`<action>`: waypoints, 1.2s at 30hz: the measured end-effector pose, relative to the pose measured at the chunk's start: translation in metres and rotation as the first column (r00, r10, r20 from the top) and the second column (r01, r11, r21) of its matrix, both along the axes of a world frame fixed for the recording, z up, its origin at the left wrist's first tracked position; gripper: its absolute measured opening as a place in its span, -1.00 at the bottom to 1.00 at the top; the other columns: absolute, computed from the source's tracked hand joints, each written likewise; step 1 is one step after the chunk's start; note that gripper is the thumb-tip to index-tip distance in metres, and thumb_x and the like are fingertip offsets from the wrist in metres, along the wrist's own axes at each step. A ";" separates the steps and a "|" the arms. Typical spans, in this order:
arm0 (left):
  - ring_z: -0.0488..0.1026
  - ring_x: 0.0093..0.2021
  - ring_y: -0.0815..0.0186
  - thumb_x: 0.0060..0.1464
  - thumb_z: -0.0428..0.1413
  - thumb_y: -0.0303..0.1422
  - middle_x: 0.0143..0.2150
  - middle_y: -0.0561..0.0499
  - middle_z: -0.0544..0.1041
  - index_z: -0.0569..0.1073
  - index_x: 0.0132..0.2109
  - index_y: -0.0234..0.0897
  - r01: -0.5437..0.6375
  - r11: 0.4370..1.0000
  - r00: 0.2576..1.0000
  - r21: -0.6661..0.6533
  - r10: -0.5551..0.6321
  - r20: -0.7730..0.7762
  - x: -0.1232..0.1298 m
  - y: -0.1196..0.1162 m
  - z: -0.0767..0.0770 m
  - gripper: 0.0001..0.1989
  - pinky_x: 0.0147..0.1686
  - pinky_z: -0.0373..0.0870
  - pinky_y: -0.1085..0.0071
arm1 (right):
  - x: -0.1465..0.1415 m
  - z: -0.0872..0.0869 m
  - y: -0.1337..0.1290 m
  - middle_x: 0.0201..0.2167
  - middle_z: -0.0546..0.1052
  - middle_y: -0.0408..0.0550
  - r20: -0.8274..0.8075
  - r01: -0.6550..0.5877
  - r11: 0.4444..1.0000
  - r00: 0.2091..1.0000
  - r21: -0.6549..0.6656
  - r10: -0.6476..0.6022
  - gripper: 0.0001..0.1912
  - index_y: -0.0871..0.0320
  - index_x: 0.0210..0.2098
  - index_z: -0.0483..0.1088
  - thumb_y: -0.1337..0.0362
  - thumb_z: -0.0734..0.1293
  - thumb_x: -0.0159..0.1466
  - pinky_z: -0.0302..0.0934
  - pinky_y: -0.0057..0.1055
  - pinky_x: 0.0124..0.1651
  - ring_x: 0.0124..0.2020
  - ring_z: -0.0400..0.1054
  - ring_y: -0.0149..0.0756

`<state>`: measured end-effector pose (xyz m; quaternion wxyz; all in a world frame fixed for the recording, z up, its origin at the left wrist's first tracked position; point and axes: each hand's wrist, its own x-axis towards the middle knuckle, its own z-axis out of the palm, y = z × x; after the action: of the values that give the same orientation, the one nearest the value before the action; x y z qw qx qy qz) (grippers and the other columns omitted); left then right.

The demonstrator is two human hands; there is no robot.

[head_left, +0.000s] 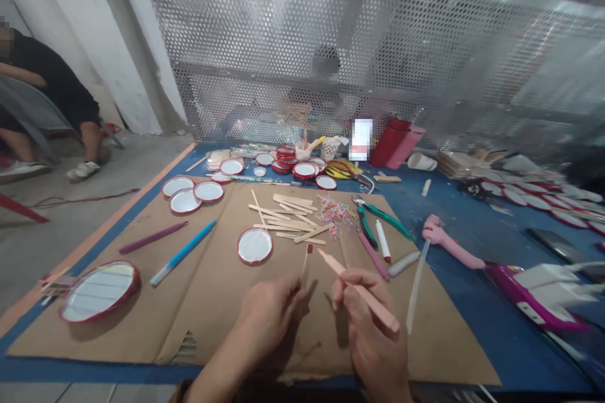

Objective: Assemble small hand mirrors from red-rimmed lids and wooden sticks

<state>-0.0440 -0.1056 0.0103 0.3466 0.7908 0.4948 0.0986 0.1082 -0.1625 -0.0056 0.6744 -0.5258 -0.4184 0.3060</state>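
The left hand [269, 318] pinches a thin red-tipped stick [306, 264], its lower end hidden by the fingers; the right hand [373, 337] closes around a pale pink craft stick [363, 293], both above a cardboard sheet [203, 321]; both wrists run off the bottom edge, and a blurred figure [326, 69] behind the perforated metal screen [265, 31] is hard to make out.

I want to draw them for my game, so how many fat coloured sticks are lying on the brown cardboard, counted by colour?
Purple stick: 1
Blue stick: 1
Pink stick: 1
White stick: 1
Grey stick: 1
Total: 5
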 end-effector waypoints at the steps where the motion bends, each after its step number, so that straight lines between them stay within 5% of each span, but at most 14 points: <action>1: 0.39 -0.45 0.36 0.24 -0.08 -0.32 -0.43 0.04 0.53 0.39 -0.37 -0.22 0.005 1.000 1.000 -0.005 -0.005 0.014 0.000 0.000 0.000 -0.75 -0.47 0.09 0.50 | -0.002 0.000 0.000 -0.57 0.41 -0.18 0.013 0.013 1.000 1.000 0.006 -0.013 -0.79 0.12 -0.32 0.44 0.09 0.37 0.23 0.19 -0.53 -0.51 -0.55 0.27 -0.42; 6: 0.38 -0.43 0.36 0.23 -0.06 -0.32 -0.42 0.06 0.52 0.39 -0.36 -0.20 0.008 1.000 1.000 -0.020 -0.008 0.009 -0.001 -0.001 0.001 -0.78 -0.46 0.08 0.50 | -0.011 0.001 -0.007 -0.67 0.27 -0.22 0.129 0.112 0.994 0.985 0.001 -0.111 -0.70 0.13 -0.52 0.41 0.09 0.34 0.24 0.13 -0.54 -0.55 -0.61 0.18 -0.45; 10: 0.39 -0.40 0.34 0.23 -0.07 -0.31 -0.39 0.04 0.53 0.39 -0.34 -0.20 0.004 1.000 1.000 -0.024 -0.005 -0.027 0.000 -0.001 0.003 -0.78 -0.45 0.07 0.49 | -0.016 -0.004 -0.012 -0.53 0.51 -0.12 0.294 0.232 0.966 0.937 -0.118 -0.189 -0.74 0.11 -0.25 0.48 0.05 0.33 0.24 0.26 -0.50 -0.52 -0.55 0.37 -0.36; 16: 0.39 -0.41 0.34 0.23 -0.07 -0.31 -0.42 0.03 0.51 0.38 -0.35 -0.22 0.001 1.000 0.999 -0.008 -0.002 -0.041 0.001 -0.002 0.006 -0.78 -0.46 0.05 0.47 | -0.008 -0.020 -0.009 -0.40 0.62 -0.07 0.518 0.168 0.986 0.845 -0.023 -0.132 -0.75 0.09 -0.20 0.48 0.07 0.31 0.26 0.38 -0.50 -0.45 -0.46 0.52 -0.30; 36: 0.36 -0.44 0.35 0.24 -0.05 -0.30 -0.45 0.05 0.49 0.39 -0.36 -0.22 0.012 1.000 1.000 -0.006 -0.012 -0.023 -0.001 -0.002 0.004 -0.77 -0.48 0.03 0.47 | -0.011 -0.009 -0.007 -0.39 0.64 -0.06 0.520 0.171 0.981 0.848 -0.088 -0.101 -0.76 0.10 -0.21 0.48 0.08 0.30 0.28 0.41 -0.49 -0.41 -0.43 0.55 -0.28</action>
<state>-0.0448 -0.1077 0.0140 0.3438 0.7938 0.4944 0.0858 0.0973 -0.1693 -0.0148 0.5225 -0.6599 -0.5234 0.1328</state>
